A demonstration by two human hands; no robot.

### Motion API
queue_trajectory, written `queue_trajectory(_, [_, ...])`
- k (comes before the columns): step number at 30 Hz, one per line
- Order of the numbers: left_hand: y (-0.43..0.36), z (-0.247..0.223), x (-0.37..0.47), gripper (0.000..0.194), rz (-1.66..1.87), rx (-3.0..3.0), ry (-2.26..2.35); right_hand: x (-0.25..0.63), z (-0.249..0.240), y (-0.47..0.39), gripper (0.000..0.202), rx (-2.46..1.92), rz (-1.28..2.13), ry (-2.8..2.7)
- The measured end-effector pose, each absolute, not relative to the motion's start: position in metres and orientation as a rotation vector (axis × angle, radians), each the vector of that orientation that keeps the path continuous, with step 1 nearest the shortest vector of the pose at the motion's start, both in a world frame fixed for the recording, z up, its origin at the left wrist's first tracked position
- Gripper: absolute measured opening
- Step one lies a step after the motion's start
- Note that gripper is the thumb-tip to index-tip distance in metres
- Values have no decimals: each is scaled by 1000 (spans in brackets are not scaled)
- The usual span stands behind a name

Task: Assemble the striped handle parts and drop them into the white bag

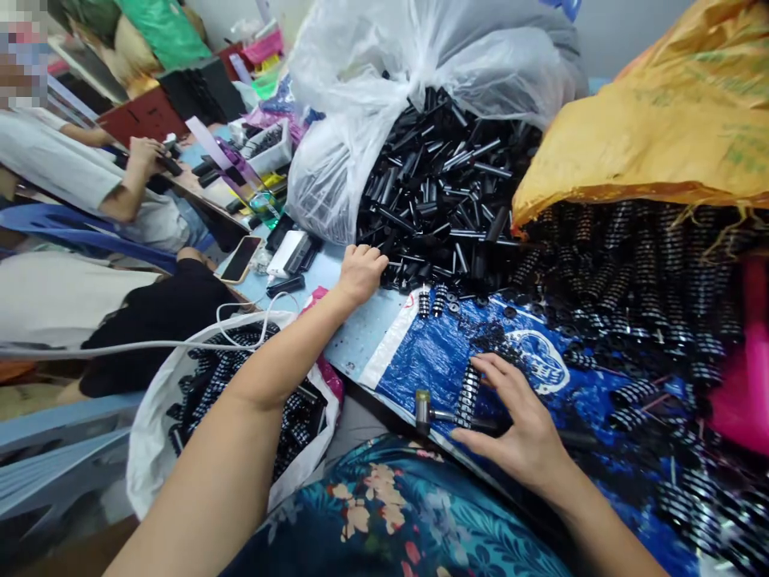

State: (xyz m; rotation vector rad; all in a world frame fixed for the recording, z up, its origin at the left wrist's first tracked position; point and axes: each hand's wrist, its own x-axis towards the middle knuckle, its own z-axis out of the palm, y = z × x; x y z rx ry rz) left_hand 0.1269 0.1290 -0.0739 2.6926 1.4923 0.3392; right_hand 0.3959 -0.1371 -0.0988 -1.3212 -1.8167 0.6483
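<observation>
My left hand (363, 272) reaches to the left edge of a heap of black tubes (444, 184), its fingers bent; whatever lies under the fingertips is hidden. My right hand (517, 421) has thumb and fingers spread around a ribbed black-and-silver cylinder (467, 394), close to its two ends. That cylinder lies over the dark handle of a small hammer (424, 410) at the table's front edge. Two short ribbed pieces (431, 301) stand at the top of the blue plastic sheet (408, 353), near small black rings.
A white sack (144, 437) of ribbed pieces stands at lower left. Ribbed cylinders (637, 272) spill from a yellow sack (654, 120) at right. A phone (241, 259), a white cable (150, 345) and a seated person (66, 176) are at left.
</observation>
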Motion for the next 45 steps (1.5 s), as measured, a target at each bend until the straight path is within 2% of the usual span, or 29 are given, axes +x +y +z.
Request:
queue_trajectory(3, [110, -71, 133, 18, 624, 2543, 1414, 401, -104, -138, 73, -1345, 641, -1789])
queue_trajectory(6, [59, -73, 158, 32, 898, 1993, 1302, 406, -106, -136, 68, -1357, 604, -1732])
queue_trajectory(8, [21, -78, 180, 40, 857, 1461, 1159, 402, -103, -132, 69, -1342, 509, -1769])
queue_trajectory(10, [-12, -80, 201, 38, 789, 1039, 1027, 396, -96, -130, 72, -1290, 401, -1838])
queue_trajectory(14, [-52, -69, 219, 36, 736, 703, 893, 385, -85, -131, 79, -1217, 264, -1878])
queue_trajectory(20, [-69, -67, 228, 41, 673, 768, 915, 386, -90, -141, 90, -1221, 236, -1908])
queue_trajectory(27, [-79, -71, 232, 37, 717, 609, 870, 387, -94, -141, 84, -1226, 147, -1881])
queue_trajectory(34, [-71, -70, 222, 39, 566, 869, 909, 381, -103, -147, 78, -1365, 80, -1929])
queue_trajectory(39, [-60, -79, 213, 43, 565, 911, 886, 388, -103, -148, 82, -1354, 159, -1961])
queue_trajectory(40, [-54, -82, 207, 40, 616, 1007, 907, 391, -104, -150, 74, -1342, 184, -2011])
queue_trajectory(43, [-30, -88, 177, 26, 691, 1567, 1058, 400, -108, -159, 29, -1331, 249, -2207])
queue_trajectory(45, [-13, -91, 157, 21, 538, 1910, 1149, 403, -110, -163, 21, -1346, 232, -2232])
